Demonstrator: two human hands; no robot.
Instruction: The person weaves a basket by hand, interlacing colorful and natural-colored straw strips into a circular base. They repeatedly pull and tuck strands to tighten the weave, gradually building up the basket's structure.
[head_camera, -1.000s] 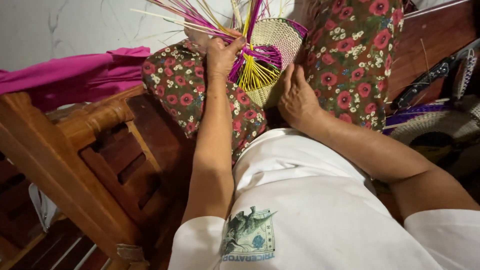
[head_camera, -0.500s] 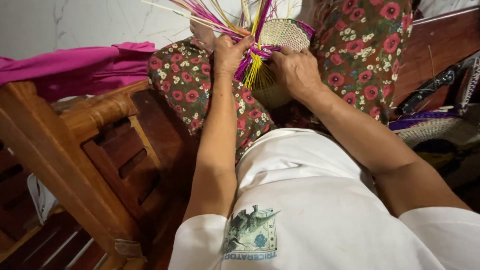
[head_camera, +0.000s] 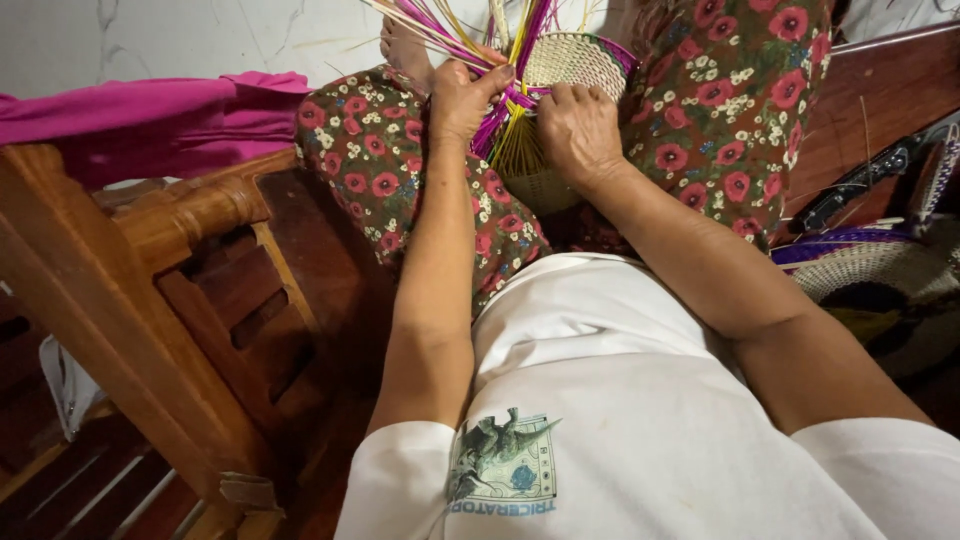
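Observation:
A small round woven basket (head_camera: 577, 62) of pale straw lies between my knees, with loose purple, pink and yellow straw strands (head_camera: 470, 35) fanning up and to the left from it. My left hand (head_camera: 462, 97) pinches a purple strand at the basket's left side. My right hand (head_camera: 577, 128) rests fingers-down on the basket's near edge, gripping the weave. Both knees are in red-flowered trousers (head_camera: 385, 160).
A wooden chair arm and frame (head_camera: 150, 270) stand at the left. Pink cloth (head_camera: 150, 115) lies behind it. At the right are a larger woven basket with a purple rim (head_camera: 860, 265) and a dark tool (head_camera: 860, 180) on a wooden surface.
My right hand has moved up from my lap onto the basket's near edge. My left hand has stayed on the strands. The view has shifted slightly.

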